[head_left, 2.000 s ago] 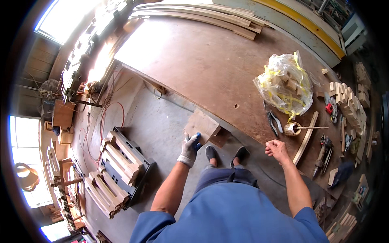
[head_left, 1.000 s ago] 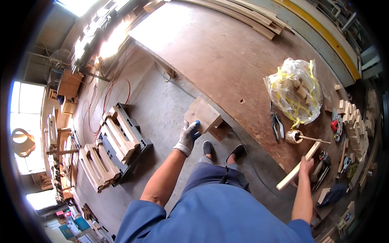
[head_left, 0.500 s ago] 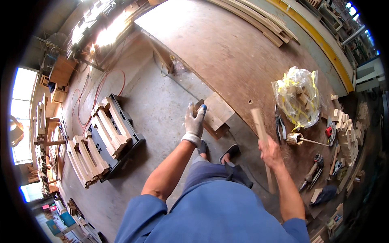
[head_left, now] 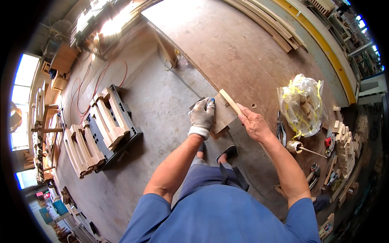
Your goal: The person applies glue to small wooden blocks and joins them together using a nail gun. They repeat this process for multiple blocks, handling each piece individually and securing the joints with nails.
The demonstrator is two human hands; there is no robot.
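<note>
My right hand [head_left: 254,122], bare, is closed around a pale wooden strip [head_left: 229,101]. The strip slants from my fingers up to the left, over the near edge of the big table [head_left: 227,48]. My left hand [head_left: 202,116] wears a whitish work glove with a blue thumb tip. It is at the left side of a small square wooden board [head_left: 225,114] by the table edge, its fingers bent and together. Whatever those fingers hold, if anything, is hidden. A darker wooden block [head_left: 220,133] shows under the board's near end.
On the table's right lie a clear plastic bag [head_left: 302,106] with wood pieces, pliers [head_left: 281,131] and a glue-stained pot [head_left: 294,146] with a stick. Stacked small blocks [head_left: 344,139] stand farther right. On the floor at left, slatted wooden frames [head_left: 108,117] rest on a black pallet [head_left: 133,133].
My right hand has swung the strip up and left, from upright beside the table edge to a slant near my left hand. My left hand has moved slightly forward and right, its fingers now bent.
</note>
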